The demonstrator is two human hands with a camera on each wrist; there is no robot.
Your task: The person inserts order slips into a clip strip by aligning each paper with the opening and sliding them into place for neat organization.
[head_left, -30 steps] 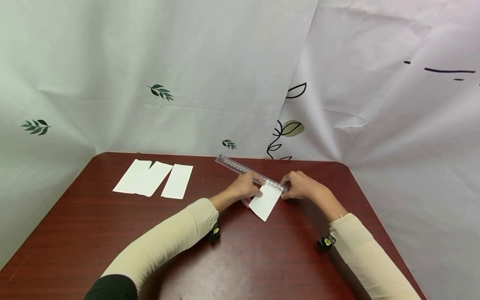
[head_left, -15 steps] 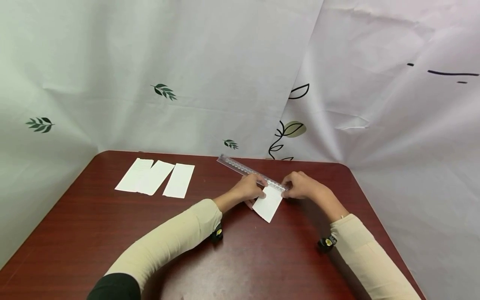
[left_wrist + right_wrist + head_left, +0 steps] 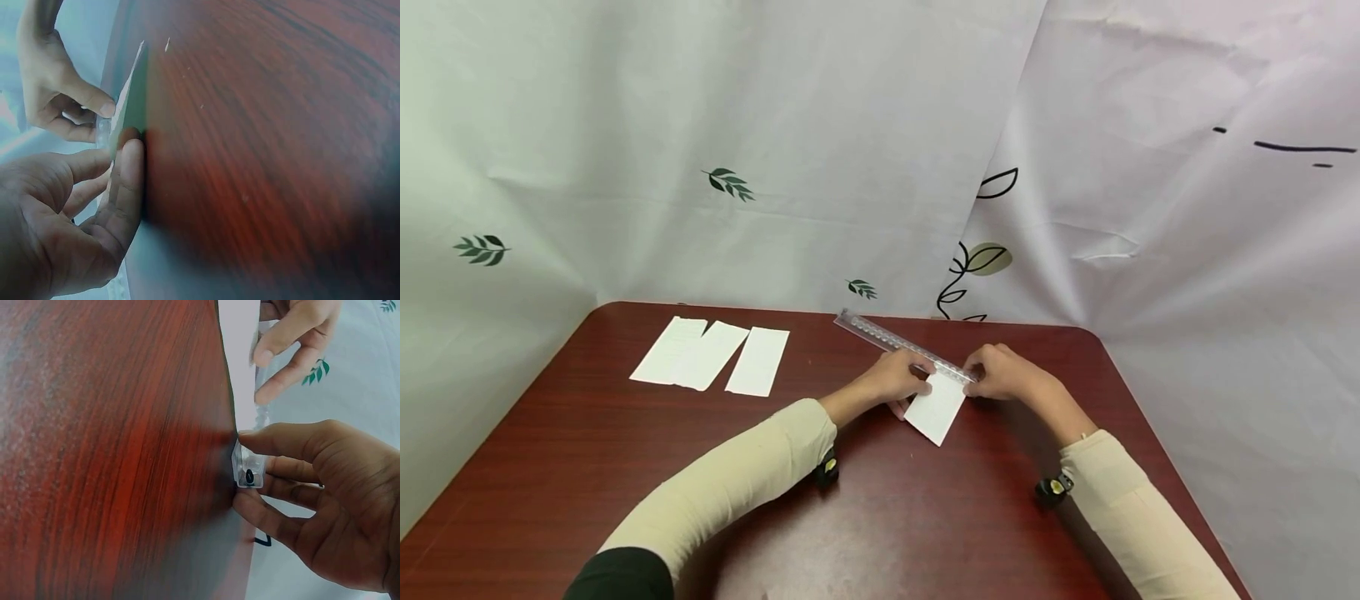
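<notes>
A clear plastic ruler slants across the back of the table, one end at my right hand. A white piece of paper extends toward me from the ruler's lower end. My left hand pinches the paper's left side, thumb above and fingers underneath, with a forefinger at the ruler. In the left wrist view the paper's near edge tilts up off the wood. The right wrist view shows my right thumb at the paper's corner and my fingers around the ruler's end.
At the back left of the reddish-brown table lie several white paper strips, among them a separate strip and a slit-topped pair. A pale fabric backdrop with leaf prints hangs behind the table.
The head view has shifted slightly. The paper has slid a little to the right under the left hand, and the left forearm has shifted slightly. Right hand and ruler stay nearly still.
</notes>
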